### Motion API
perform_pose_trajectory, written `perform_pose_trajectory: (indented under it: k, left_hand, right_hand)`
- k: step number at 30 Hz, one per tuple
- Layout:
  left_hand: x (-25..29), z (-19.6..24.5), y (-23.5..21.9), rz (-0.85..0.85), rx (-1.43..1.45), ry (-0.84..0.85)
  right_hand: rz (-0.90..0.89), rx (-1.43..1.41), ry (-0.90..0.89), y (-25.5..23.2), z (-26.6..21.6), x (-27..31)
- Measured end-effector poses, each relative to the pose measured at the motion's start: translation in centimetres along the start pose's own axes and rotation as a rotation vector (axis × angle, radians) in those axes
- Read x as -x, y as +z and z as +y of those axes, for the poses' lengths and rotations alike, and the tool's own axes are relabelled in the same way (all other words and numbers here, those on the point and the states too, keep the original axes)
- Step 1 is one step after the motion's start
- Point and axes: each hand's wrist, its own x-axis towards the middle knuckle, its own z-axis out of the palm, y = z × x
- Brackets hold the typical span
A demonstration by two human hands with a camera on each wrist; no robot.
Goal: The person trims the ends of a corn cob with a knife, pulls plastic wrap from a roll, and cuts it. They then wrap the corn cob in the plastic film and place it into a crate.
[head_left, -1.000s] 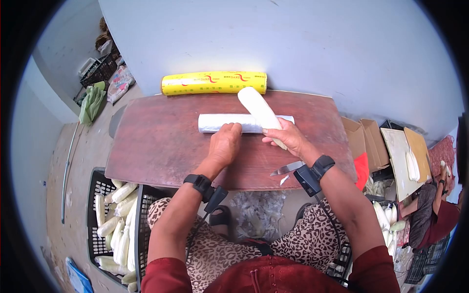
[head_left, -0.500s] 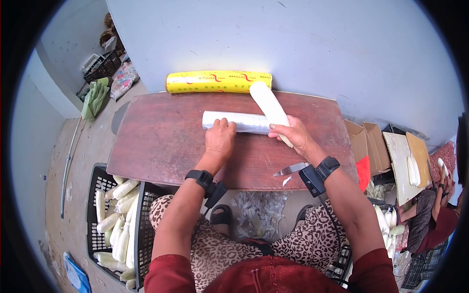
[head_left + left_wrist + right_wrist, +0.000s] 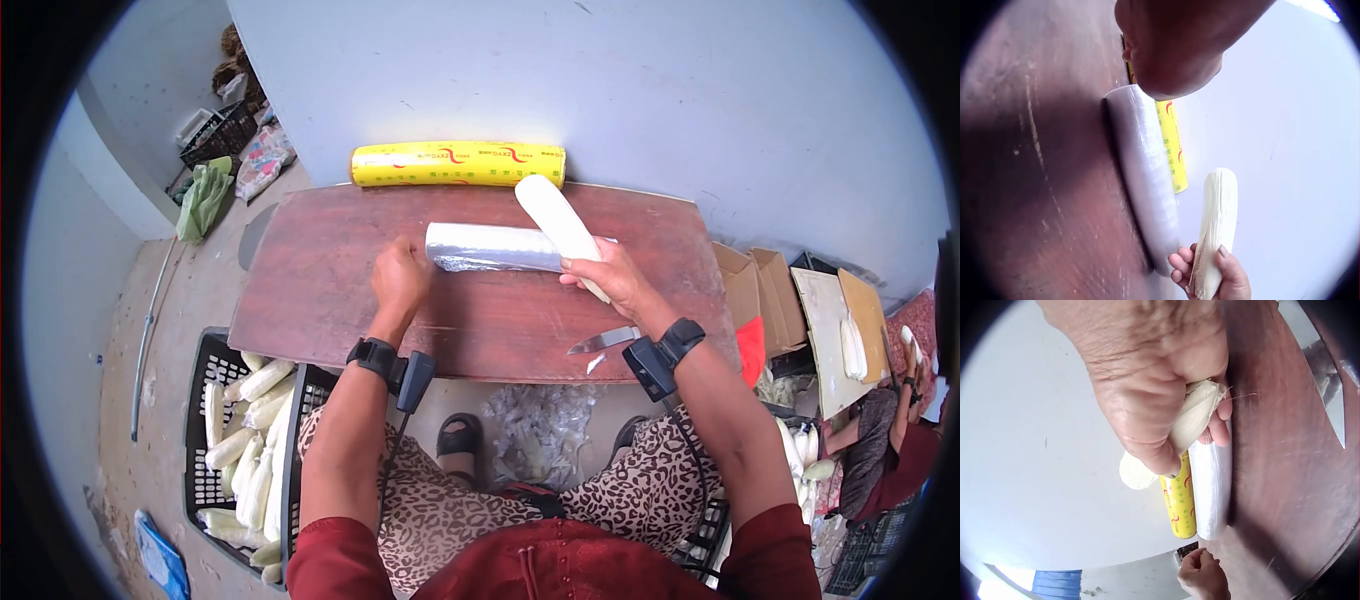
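My right hand (image 3: pixel 612 275) grips the lower end of an ear of corn (image 3: pixel 555 220) in its pale husk, thumb across it, the rounded end tilted up and away. Behind the corn lies a roll of clear plastic film (image 3: pixel 485 245), its lower edge crinkled toward the left end. Just off that left end is my left hand (image 3: pixel 400 282), its fingers curled in. Thumb and fingertips of the left hand (image 3: pixel 1205 575) come together in the right wrist view, with nothing visible between them. A knife (image 3: pixel 605 341) lies near the right wrist.
A yellow printed roll (image 3: pixel 455 165) lies along the table's (image 3: pixel 310 280) back edge, by the wall. Black crates (image 3: pixel 292 470) of husked-looking pale ears stand at the left. Cardboard boxes (image 3: pixel 770 295) and another person (image 3: pixel 895 440) are at the right. Plastic scraps (image 3: pixel 540 430) lie on the floor.
My left hand has moved left, from on top of the film roll to beyond its left end. The right hand keeps holding the corn over the roll's right part.
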Motion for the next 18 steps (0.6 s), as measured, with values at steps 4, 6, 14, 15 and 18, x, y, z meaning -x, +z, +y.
perform_pose_trajectory:
  k: [4,6,14,15,18]
  left_hand:
    - [0.5,-0.9,1.3,-0.379,0.896,-0.613]
    - [1.1,-0.7,2.0,-0.418,1.057,-0.725]
    - [1.3,1.2,2.1,-0.53,1.35,-0.744]
    - [1.1,1.3,2.2,-0.527,1.367,-0.775]
    - [0.4,1.4,2.5,-0.529,1.42,-0.83]
  right_hand:
    - [0.001,0.005,0.002,0.2,-0.1,0.1]
    - [-0.004,-0.01,0.01,0.0,-0.2,0.1]
    - [0.015,-0.033,0.042,-0.3,-0.6,0.3]
    - [0.014,-0.036,0.039,-0.3,-0.6,0.3]
    - [0.035,-0.047,0.023,-0.2,-0.7,0.2]
